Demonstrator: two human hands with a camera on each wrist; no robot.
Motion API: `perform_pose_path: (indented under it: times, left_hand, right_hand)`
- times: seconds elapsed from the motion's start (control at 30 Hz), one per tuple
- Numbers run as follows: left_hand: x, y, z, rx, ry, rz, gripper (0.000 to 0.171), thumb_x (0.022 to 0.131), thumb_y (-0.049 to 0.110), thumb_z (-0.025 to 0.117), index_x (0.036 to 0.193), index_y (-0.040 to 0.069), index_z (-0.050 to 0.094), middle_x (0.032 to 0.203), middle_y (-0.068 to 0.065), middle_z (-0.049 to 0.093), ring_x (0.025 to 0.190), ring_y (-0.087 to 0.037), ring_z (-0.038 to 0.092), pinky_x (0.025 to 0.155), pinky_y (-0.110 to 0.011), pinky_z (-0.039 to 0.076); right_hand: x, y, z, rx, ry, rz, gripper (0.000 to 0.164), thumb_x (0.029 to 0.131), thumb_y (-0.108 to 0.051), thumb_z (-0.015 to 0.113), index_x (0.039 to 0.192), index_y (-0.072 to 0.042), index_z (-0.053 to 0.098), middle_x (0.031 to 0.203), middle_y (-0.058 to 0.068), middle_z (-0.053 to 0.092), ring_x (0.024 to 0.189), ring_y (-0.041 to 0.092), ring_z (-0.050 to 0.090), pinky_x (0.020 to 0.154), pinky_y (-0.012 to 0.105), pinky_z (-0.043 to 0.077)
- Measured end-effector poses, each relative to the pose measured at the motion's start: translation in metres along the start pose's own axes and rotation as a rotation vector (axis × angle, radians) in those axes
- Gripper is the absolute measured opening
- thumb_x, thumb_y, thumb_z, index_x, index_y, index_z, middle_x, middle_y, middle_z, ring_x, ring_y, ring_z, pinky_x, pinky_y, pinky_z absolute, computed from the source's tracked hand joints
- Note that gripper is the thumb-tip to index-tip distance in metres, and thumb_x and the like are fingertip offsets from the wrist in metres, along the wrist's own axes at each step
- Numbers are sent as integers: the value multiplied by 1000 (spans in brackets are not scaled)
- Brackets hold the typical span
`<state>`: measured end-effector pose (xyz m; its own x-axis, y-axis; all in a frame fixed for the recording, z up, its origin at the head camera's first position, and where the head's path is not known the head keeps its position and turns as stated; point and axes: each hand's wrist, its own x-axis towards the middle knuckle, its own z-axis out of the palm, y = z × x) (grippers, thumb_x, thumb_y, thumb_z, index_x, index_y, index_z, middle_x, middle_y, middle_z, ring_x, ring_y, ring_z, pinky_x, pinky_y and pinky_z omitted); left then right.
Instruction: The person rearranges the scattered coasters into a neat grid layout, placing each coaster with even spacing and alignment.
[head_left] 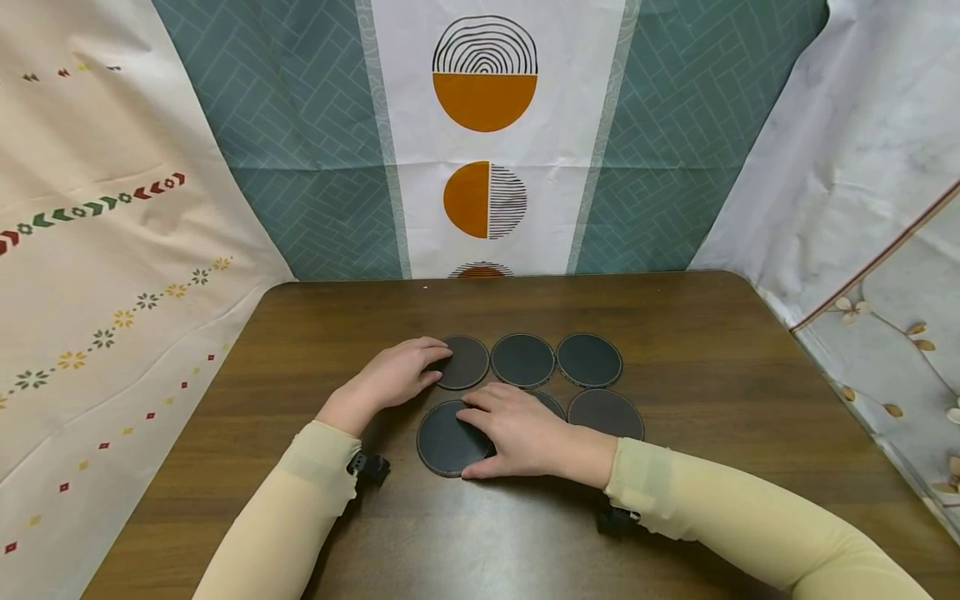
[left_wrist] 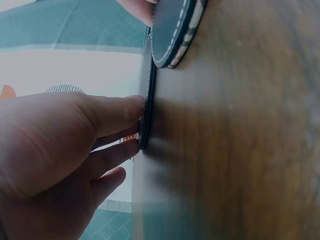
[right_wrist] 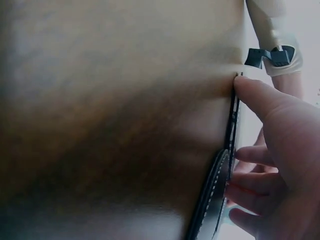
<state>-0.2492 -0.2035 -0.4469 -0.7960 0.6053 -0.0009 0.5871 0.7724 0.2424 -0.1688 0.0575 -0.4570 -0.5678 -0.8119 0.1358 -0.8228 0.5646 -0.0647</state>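
Note:
Several round dark coasters with pale stitched rims lie in two rows on the wooden table. My left hand grips the left edge of the back-left brown coaster, thumb and fingertips at its rim. My right hand spans the front-left black coaster, thumb at its near edge and fingers at its far edge. That coaster's patterned rim shows in the left wrist view, close to the camera. Partly under my right hand lies the front-middle coaster. In the right wrist view, my right hand has its thumb on a coaster edge.
Two black coasters, the back-middle and back-right, lie beyond my right hand. A brown coaster lies at the front right, beside my right wrist. The brown wooden table ends at patterned cloth hangings.

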Motion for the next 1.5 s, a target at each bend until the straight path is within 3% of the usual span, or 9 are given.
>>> perform_pose_path:
  times: [1.5]
  left_hand:
    - [0,-1,0,-19,3,25,46,109,14,72,154,4,65,156,-15,60,144,-36,59,115,-55,50]
  right_hand:
    - [-1,5,4,-21,15,22,79,102,-66,70,154,-7,65,157,10,59,145,28,55,123,46,42]
